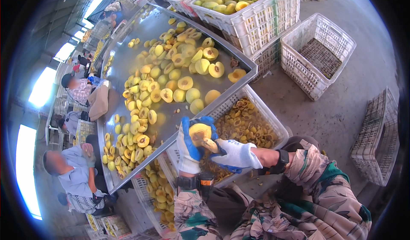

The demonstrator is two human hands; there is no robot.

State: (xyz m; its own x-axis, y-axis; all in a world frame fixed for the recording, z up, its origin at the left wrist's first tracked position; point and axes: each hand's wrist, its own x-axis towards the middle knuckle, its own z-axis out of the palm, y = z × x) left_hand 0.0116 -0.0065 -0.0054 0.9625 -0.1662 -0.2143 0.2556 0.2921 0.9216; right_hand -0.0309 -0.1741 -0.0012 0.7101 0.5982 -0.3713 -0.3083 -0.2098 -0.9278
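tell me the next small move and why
Probably work the tan, handle-like piece in the right hand over the fruit half: the left hand holds it with its cut face in view, the piece sits close against it, and a crate of fruit scraps lies beneath.

White crate (298,71) stands at upper right; second crate (368,134) at right edge. Bright windows (27,167) line left side; person (79,176) in pale blue, lower left.
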